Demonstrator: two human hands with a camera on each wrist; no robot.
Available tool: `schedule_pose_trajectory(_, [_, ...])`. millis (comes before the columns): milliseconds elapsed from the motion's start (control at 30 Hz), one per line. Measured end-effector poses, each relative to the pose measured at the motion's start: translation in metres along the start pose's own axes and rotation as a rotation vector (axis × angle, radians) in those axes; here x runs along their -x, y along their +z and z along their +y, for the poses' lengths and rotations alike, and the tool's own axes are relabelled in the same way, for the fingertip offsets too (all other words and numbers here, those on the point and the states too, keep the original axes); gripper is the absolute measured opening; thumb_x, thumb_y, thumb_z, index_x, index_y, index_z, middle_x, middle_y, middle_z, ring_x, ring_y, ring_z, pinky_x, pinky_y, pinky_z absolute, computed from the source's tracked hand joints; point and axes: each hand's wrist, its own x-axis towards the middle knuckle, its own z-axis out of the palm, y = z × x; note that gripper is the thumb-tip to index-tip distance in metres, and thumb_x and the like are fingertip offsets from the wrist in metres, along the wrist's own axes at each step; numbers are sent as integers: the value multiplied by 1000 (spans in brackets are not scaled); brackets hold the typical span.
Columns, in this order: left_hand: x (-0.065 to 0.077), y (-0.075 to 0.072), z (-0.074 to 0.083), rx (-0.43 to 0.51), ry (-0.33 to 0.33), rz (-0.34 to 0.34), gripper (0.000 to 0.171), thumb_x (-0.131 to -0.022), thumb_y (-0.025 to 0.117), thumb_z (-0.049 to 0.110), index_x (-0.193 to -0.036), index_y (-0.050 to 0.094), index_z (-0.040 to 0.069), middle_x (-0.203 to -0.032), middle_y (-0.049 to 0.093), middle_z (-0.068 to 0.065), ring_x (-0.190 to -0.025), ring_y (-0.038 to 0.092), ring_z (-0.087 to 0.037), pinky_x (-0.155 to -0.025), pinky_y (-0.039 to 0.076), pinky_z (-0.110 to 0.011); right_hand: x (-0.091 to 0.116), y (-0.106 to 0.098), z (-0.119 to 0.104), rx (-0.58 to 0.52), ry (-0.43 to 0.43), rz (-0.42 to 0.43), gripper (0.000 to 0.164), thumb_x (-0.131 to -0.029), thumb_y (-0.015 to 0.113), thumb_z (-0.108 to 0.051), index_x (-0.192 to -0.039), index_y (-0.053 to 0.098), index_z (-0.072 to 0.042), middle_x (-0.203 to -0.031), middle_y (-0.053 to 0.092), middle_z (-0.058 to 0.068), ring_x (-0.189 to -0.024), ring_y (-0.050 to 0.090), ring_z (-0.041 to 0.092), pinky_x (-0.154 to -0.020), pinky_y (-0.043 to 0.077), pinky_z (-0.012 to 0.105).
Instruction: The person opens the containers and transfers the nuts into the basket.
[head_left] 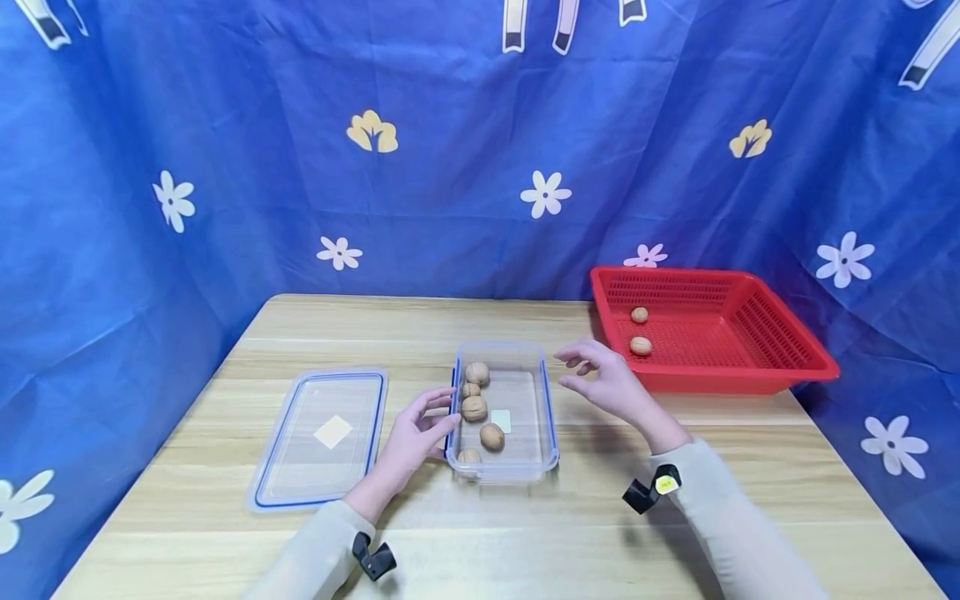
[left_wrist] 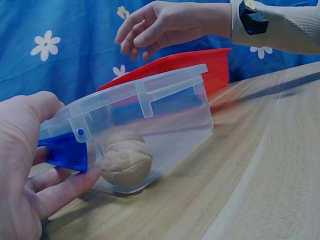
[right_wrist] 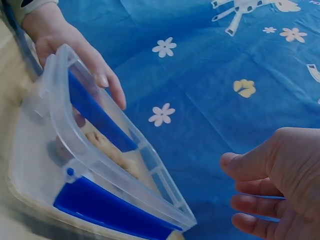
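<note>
A clear rectangular plastic box with blue side latches (head_left: 525, 400) stands open on the light wooden table (head_left: 480, 533), near its middle. Five brown walnuts (head_left: 474, 408) lie inside it, ranged along its left half, with a small pale square label (head_left: 501, 420) showing on the box floor beside them.

The left hand (head_left: 412, 442) rests against the left wall of the box, its fingers straight and touching the blue latch; the grip is loose and clasps nothing. The left wrist view shows the fingertips (left_wrist: 65, 192) low against the box wall, with one walnut just behind the clear plastic.

The right hand (head_left: 603, 379) hovers above the table just right of the box, between it and a red perforated plastic basket (head_left: 795, 350). Its fingers are relaxed and slightly bent, the grip empty and touching nothing.

Two more walnuts (head_left: 640, 345) lie in the left part of the red basket, which stands at the table's right rear.

The box's clear flat lid with a blue rim (head_left: 318, 437) lies flat on the table left of the box, just beyond the left hand. A blue cloth printed with white flowers (head_left: 225, 167) hangs behind and around the table.
</note>
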Motion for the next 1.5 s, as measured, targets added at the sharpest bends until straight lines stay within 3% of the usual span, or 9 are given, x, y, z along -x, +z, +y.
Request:
schedule_pose_trajectory(233, [1,0,-2,-11,8,2,47,-87,66,12,-131,50,10,-130,47,-15,-104,56,-30,-60,57,-43,0,16,-4,16,-46,-53,30,-73,75,4,-101,67,-4,-95,62,11,-82,60,22,-69,55,34])
schedule_pose_trajectory(400, [1,1,-3,-1,4,5,47,-87,66,11,-131,49,10,-130,46,-15,-105,55,-28,-61,57,-44,-2,28,-10,10,-88,-112,31,-73,75,3,-103,66,-1,-94,61,10,-82,59,29,-68,55,38])
schedule_pose_trajectory(567, [1,1,-3,21,7,2,47,-87,65,10,-131,49,9,-130,46,-16,-108,53,-36,-60,57,-43,-4,37,-16,7,-83,-188,32,-75,75,-1,-105,65,0,-97,61,12,-83,58,30,-71,54,37])
schedule_pose_trajectory(833, [3,3,-1,1,13,16,46,-87,64,10,-131,49,8,-130,47,-15,-106,55,-28,-57,57,-36,-5,49,-14,14,-83,-253,32,-76,74,-4,-106,65,0,-99,61,8,-88,58,25,-74,54,34])
schedule_pose_trajectory(1000, [4,4,-3,2,22,13,47,-88,64,10,-132,47,6,-131,46,-18,-107,54,-32,-57,57,-36,-4,58,-16,-28,-87,-281,33,-76,74,-5,-108,65,-1,-100,62,8,-88,59,23,-75,54,33])
schedule_pose_trajectory(1267, [-9,-2,-28,36,23,20,46,-87,66,14,-131,51,15,-129,48,-14,-107,53,-39,-56,57,-38,-5,69,-16,-58,-72,-328,34,-76,74,-1,-108,63,1,-104,61,11,-88,59,25,-75,55,38])
schedule_pose_trajectory(1500, [-10,-1,-32,22,47,37,45,-85,68,18,-127,53,19,-125,51,-12,-103,56,-37,-55,57,-40,-6,74,-14,-81,-75,-359,33,-77,73,-2,-108,63,2,-105,61,12,-88,59,33,-74,55,41])
